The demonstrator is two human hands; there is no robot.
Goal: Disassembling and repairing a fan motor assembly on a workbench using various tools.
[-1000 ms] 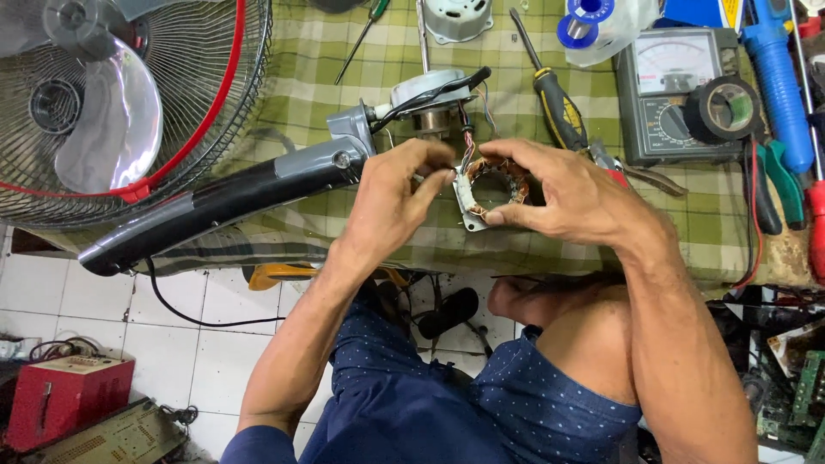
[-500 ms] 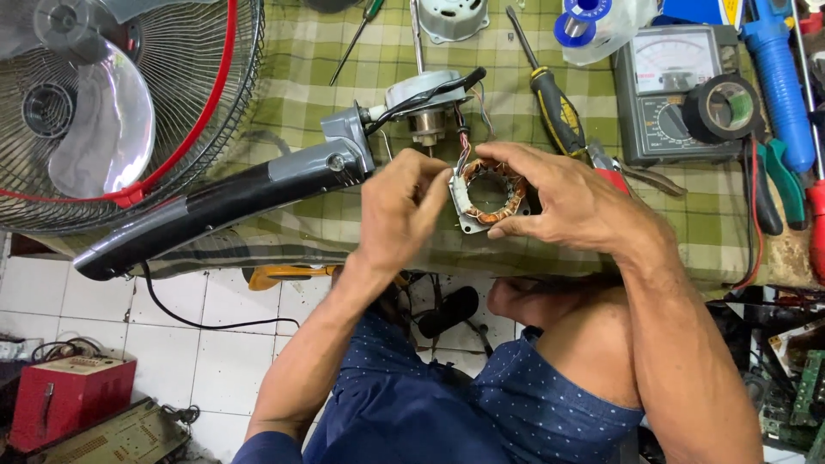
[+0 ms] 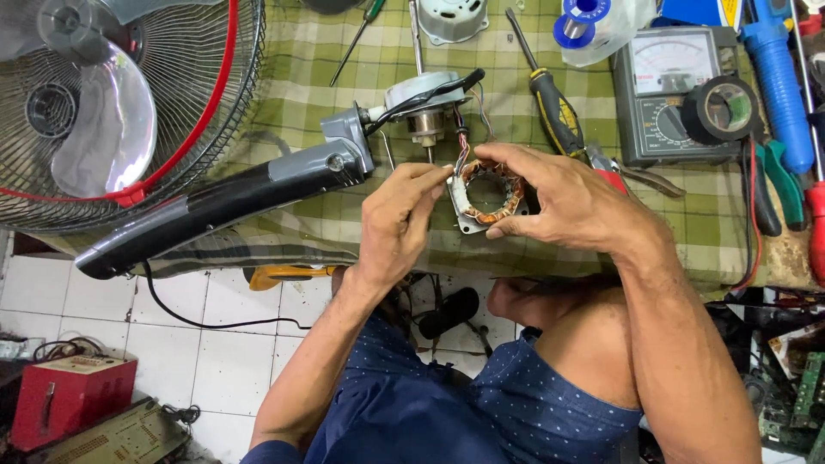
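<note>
My right hand (image 3: pixel 574 199) grips a fan motor stator (image 3: pixel 487 193), a ring of copper windings on a metal plate, just above the table's front edge. My left hand (image 3: pixel 397 222) pinches at the stator's left rim, where coloured wires (image 3: pixel 463 146) run up to the motor housing (image 3: pixel 423 96). That housing sits on the black fan stand neck (image 3: pixel 223 199), which lies across the green checked cloth (image 3: pixel 318 77).
A fan guard with blade (image 3: pixel 94 103) lies at far left. Behind the stator are a yellow-black screwdriver (image 3: pixel 554 107), a multimeter (image 3: pixel 666 94), a tape roll (image 3: pixel 720 107), pliers (image 3: pixel 627 176) and blue tools (image 3: pixel 778 77). A red box (image 3: pixel 64 399) stands on the tiled floor.
Both hands have shifted the stator slightly, turning its opening more toward the camera. My left fingers moved from its side to pinching at its upper left rim.
</note>
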